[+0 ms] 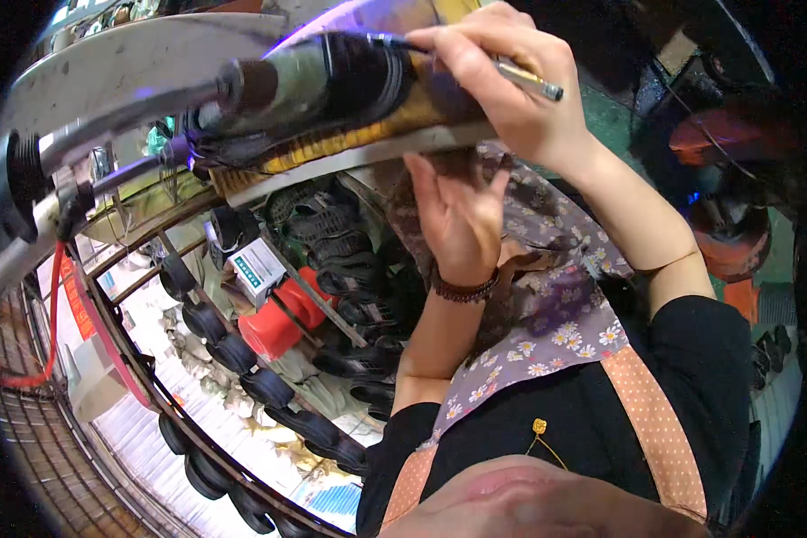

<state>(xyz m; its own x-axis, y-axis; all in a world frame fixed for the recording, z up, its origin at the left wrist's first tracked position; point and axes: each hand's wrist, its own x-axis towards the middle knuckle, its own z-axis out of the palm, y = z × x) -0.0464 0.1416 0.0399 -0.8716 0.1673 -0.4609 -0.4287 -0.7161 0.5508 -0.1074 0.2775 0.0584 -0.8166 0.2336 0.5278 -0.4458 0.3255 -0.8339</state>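
Note:
My right hand (533, 81) is pinched round a slim brush (533, 82) with a dark handle and a shiny metallic end. The brush points left, over a dark rounded piece (368, 81) that looks like a shoe. I cannot tell whether its tip touches that piece. Below the work edge, my left hand (462, 220) hangs with fingers spread and nothing in it. A yellow ridged strip (332, 143) runs along the light edge of the bench (368, 158). Purple light falls over the work, and its far side is hidden.
Jointed metal bars (143, 117) reach in from the left, with a red cable (56, 314) hanging beside them. Below is a rack of black shoes (345, 247), a white box (258, 269) and a red object (282, 318). Red machinery (717, 238) stands at right.

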